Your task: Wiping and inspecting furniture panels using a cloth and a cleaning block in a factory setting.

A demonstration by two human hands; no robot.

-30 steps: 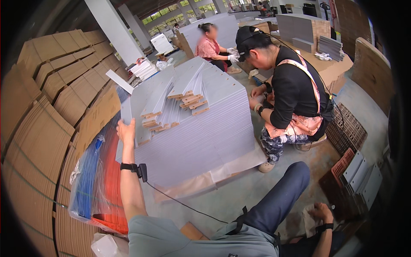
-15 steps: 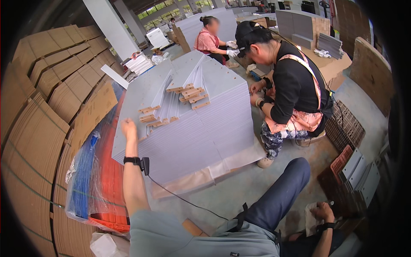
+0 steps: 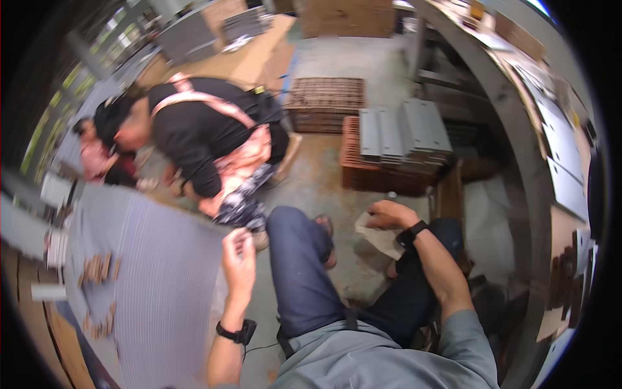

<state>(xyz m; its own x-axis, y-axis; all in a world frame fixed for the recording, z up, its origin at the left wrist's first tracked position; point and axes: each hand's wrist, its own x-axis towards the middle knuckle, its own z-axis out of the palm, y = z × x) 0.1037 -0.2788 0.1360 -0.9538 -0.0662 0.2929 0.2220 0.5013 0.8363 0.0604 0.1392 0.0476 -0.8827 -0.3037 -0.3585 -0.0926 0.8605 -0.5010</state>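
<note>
My left hand is raised beside my left knee, near the edge of a tall stack of grey panels. Its fingers are curled together, and whatever they may hold is too small or blurred to make out. My right hand is over my right leg, closed on a limp beige sheet that hangs below it; I cannot tell whether it is paper or cloth. Ahead of the right hand, grey panels with holes stand in a red-brown plastic crate. Small wood-edged pieces lie on the stack.
A co-worker in a black top bends close by on the left, and another person is farther back. A brown slatted crate rests on the floor ahead. A long bench with grey boards runs along my right.
My view has swung right, bringing the crates and bench into fuller sight. My left hand has come away from the wood-edged pieces on the stack toward my knee. The right hand still grips the beige sheet.
</note>
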